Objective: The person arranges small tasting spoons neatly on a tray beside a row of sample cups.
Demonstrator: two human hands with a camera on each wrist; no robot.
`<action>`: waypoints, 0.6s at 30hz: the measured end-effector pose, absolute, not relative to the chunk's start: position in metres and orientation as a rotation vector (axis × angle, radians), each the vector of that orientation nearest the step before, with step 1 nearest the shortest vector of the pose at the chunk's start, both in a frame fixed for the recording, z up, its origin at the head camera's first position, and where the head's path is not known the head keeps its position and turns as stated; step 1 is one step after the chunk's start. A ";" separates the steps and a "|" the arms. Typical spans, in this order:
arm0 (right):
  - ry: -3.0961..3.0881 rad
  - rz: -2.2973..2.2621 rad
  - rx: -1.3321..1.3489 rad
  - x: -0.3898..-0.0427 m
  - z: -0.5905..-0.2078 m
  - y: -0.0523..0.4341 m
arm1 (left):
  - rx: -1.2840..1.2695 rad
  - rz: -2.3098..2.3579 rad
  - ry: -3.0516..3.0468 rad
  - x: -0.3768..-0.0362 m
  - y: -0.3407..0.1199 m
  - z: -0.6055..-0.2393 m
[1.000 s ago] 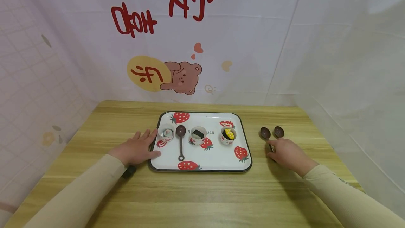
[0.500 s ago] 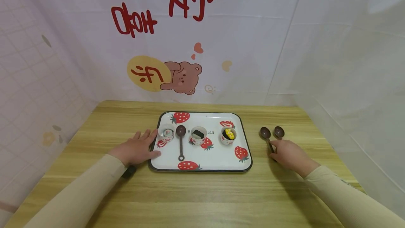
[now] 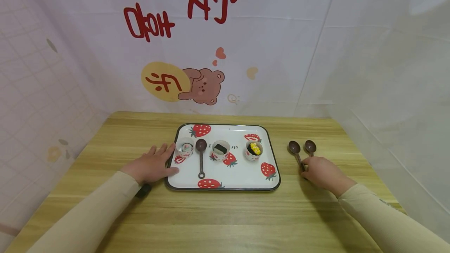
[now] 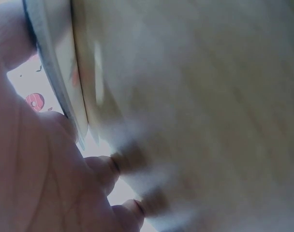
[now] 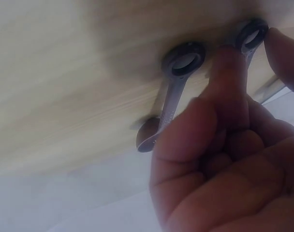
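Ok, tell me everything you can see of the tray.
The tray is a white rounded rectangle with a dark rim and red strawberry prints, lying flat on the wooden table. It holds three small cups in a row and one brown spoon, bowl away from the person. The left hand rests open at its left edge, thumb over the rim.

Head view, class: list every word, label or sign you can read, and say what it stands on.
Tray: black print beside the middle cup, partly hidden, upside down, "st" legible.
Backdrop: red characters, mirrored or inverted, not readable.
Yellow circle by the bear: red characters, unreadable.
Wrist views: no text.
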State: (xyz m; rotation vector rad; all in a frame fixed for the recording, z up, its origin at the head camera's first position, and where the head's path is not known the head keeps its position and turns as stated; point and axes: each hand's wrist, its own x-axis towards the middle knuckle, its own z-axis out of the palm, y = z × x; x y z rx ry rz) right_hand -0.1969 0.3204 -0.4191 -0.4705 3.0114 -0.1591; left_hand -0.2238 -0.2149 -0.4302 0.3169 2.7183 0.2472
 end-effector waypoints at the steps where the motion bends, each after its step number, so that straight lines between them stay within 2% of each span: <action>1: 3.011 -0.161 -0.469 -0.197 -0.419 0.320 | 0.317 0.245 2.718 -0.224 -0.215 -0.430; 18: 2.991 -0.214 -0.348 -0.200 -0.415 0.316 | 0.322 0.246 2.715 -0.223 -0.214 -0.428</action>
